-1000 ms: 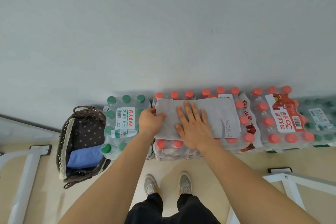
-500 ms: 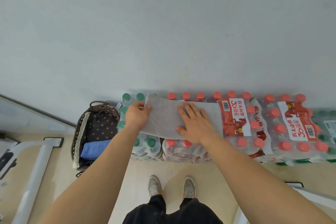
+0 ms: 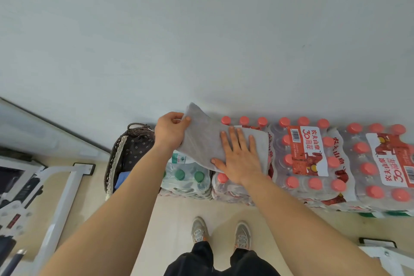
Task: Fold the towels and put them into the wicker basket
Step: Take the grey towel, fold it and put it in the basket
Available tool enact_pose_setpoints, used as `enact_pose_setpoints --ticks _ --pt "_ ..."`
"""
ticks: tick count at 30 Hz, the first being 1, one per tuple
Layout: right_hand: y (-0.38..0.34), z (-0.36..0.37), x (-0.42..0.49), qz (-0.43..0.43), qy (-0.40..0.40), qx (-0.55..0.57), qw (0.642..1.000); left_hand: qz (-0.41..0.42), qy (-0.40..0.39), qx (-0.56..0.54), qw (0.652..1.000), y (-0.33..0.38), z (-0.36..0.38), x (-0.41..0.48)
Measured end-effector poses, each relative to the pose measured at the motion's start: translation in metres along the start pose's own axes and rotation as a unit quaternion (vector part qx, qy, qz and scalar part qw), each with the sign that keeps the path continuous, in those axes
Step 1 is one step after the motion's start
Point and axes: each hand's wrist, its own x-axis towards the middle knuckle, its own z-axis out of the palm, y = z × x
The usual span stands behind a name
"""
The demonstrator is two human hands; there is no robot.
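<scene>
Against the pale grey wall (image 3: 201, 29) in front of me stands a row of shrink-wrapped packs of water bottles: 1 pack with green caps (image 3: 186, 177) at the left end, then packs with red caps (image 3: 307, 159) running off to the right, 2 of them carrying red and white labels. My grey sneakers (image 3: 220, 234) stand side by side on the beige floor (image 3: 174, 219) just short of the packs, below my black trousers (image 3: 219, 262). A white metal frame (image 3: 60, 199) slants across the floor at my left, and another piece of white frame (image 3: 385, 255) shows at the lower right corner.
</scene>
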Motion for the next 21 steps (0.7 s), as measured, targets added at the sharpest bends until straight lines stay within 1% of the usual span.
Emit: enact_pose_setpoints --ticks 4,7,9,11,13,17,21 --pt "-0.007 0.002 0.001 0.004 0.011 -0.002 1.000 0.014 -0.003 0.005 1.000 0.017 0.006 -0.004" --pt "-0.003 -0.003 0.002 -0.006 0.003 0.023 1.000 0.024 -0.007 0.008 1.000 0.026 0.013 -0.010" --pt "0.005 -0.009 -0.001 -0.029 0.013 0.029 0.999 0.036 -0.011 0.012 0.999 0.031 0.017 -0.012" --pt "0.013 -0.012 -0.004 -0.065 0.021 0.006 0.998 0.044 -0.011 0.017 0.999 0.037 0.019 -0.015" --pt "0.017 -0.011 -0.005 -0.087 -0.003 -0.011 0.996 0.049 -0.010 0.019 0.999 0.040 0.020 -0.017" --pt "0.009 -0.010 -0.001 -0.080 -0.021 -0.008 0.997 0.064 -0.019 0.029 0.997 0.043 0.024 -0.023" --pt "0.007 -0.019 -0.001 -0.081 -0.026 0.006 0.996 0.071 -0.012 0.044 0.996 0.049 0.028 -0.028"
